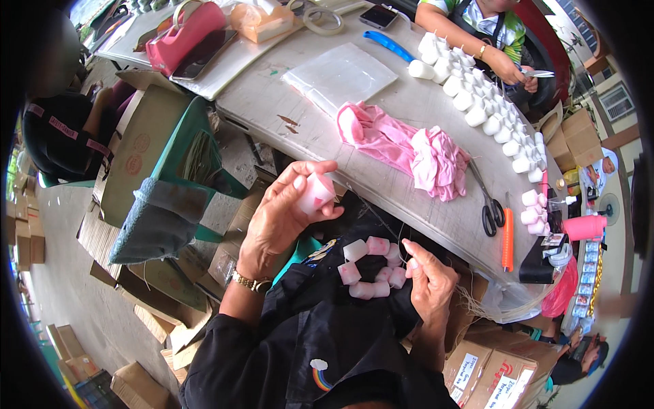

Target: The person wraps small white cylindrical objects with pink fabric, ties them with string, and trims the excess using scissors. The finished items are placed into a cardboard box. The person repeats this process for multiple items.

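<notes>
My left hand [278, 204] is closed around a short pink-and-white candle [317, 194], raised just off the table's near edge. A thin strand [377, 217] runs from near that candle down toward my right hand [430, 279]. There, thumb and fingers are pinched on the strand. In my lap, on dark cloth, several more pink-and-white candles [361, 289] lie in a loose ring beside the right fingertips. A crumpled pink cloth [409, 146] rests on the table in front of both hands.
Black-handled scissors [487, 204] and an orange cutter [508, 238] lie right on the table. Rows of white candles [477, 112] line its far side, where a co-worker [497, 58] holds scissors. Clear plastic sheets [347, 75] lie farther back. Left stands a green chair [170, 150]; cardboard boxes [504, 371] sit low right.
</notes>
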The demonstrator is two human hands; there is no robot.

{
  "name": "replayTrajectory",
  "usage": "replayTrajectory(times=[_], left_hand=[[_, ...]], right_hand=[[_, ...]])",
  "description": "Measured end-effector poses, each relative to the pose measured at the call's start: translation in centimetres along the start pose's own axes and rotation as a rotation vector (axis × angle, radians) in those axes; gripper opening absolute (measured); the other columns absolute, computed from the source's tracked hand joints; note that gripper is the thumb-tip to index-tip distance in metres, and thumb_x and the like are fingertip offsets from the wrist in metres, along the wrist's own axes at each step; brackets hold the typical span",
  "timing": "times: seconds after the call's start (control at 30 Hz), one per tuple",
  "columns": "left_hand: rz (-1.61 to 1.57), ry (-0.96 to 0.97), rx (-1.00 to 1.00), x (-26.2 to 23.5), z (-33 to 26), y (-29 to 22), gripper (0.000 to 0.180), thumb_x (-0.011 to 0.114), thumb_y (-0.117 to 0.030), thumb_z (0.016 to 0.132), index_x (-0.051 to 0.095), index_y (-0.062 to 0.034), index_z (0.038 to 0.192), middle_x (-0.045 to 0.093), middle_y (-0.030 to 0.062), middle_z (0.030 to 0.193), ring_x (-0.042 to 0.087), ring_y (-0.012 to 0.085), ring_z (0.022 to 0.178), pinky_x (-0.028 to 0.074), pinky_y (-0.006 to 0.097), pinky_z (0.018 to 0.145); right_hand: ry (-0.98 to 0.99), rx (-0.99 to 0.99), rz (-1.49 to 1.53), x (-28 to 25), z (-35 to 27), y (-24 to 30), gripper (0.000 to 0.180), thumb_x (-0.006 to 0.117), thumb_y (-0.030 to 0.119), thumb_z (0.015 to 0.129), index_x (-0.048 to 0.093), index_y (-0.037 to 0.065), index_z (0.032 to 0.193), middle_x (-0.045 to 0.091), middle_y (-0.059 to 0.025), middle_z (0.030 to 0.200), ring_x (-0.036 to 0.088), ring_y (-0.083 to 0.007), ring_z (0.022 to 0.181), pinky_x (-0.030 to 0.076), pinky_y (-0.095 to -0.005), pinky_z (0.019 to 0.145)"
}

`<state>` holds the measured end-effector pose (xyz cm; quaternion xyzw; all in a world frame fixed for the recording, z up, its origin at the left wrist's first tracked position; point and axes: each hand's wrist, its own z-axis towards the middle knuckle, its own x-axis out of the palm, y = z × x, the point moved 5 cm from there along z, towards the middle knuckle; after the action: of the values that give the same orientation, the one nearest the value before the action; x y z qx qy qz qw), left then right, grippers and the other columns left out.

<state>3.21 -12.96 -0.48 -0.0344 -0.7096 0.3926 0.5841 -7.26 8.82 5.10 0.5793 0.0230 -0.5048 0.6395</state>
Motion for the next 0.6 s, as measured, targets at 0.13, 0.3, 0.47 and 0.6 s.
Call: replayTrajectory(times=[0.13, 0.3, 0.47, 0.6], left_hand=[[-0.28, 0.076, -0.071, 0.2, 1.0, 1.2, 0.038, 0.048, -0.038, 0.099, 0.056, -0.0018, 0.107, 0.061, 0.0157, 0.101, 0.059, 0.0169, 0.058, 0.056, 0.047, 0.087], [-0.406, 0.067, -0.079, 0.1, 1.8, 1.9, 0.04, 0.05, -0.041, 0.099, 0.057, -0.0041, 0.088, 0.062, 0.0141, 0.076, 0.047, 0.012, 0.04, 0.058, 0.044, 0.083], [-0.341, -0.123, -0.036, -0.4, 1.6, 2.0, 0.041, 0.051, -0.038, 0.099, 0.054, -0.0028, 0.079, 0.059, 0.0143, 0.07, 0.042, 0.0128, 0.035, 0.062, 0.04, 0.071], [-0.289, -0.151, -0.038, -0.4, 1.6, 2.0, 0.04, 0.053, -0.039, 0.098, 0.055, -0.0036, 0.079, 0.059, 0.0135, 0.068, 0.04, 0.0111, 0.034, 0.061, 0.041, 0.071]], right_hand=[[0.014, -0.022, -0.041, 0.2, -1.2, 0.2, 0.036, 0.057, -0.008, 0.086, 0.066, 0.003, 0.119, 0.062, -0.0109, 0.072, 0.06, -0.0204, 0.058, 0.048, -0.0297, 0.053], [-0.036, -0.118, -0.111, 0.6, -1.7, 1.3, 0.04, 0.058, -0.012, 0.081, 0.067, 0.002, 0.117, 0.058, -0.009, 0.067, 0.057, -0.02, 0.053, 0.047, -0.0313, 0.049], [-0.073, -0.24, -0.194, 1.4, -1.5, 2.1, 0.049, 0.059, -0.015, 0.073, 0.068, 0.003, 0.117, 0.046, -0.004, 0.059, 0.048, -0.0168, 0.047, 0.042, -0.0296, 0.043], [-0.053, -0.242, -0.263, 1.4, -1.5, 2.3, 0.055, 0.06, -0.016, 0.067, 0.069, 0.005, 0.117, 0.04, -0.0018, 0.056, 0.043, -0.0154, 0.044, 0.038, -0.0294, 0.041]])
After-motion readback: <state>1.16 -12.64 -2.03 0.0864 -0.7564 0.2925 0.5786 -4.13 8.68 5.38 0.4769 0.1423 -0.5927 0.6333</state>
